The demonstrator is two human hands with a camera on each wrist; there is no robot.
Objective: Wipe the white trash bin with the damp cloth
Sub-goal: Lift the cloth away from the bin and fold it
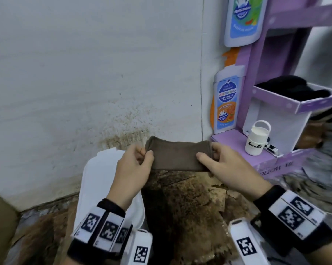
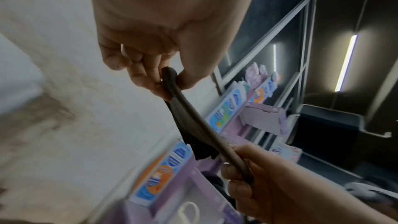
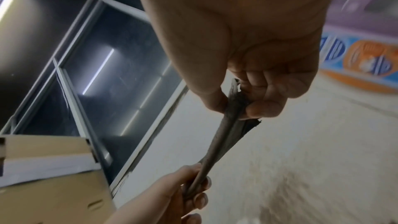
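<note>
Brown cloth stretched between left hand, right hand; fingers pinching ends above white bin.

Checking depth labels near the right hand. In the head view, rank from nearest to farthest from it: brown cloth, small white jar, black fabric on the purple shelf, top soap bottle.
1. brown cloth, pinched in the right hand itself.
2. small white jar, just up and right, on the lowest purple ledge.
3. black fabric, one shelf higher, right.
4. top soap bottle, at the frame's top.

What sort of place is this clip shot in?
Probably a shop corner or storeroom: a purple cardboard display stand printed with wash bottles, a stained white wall, debris on the floor. Both hands hold a cloth.
</note>
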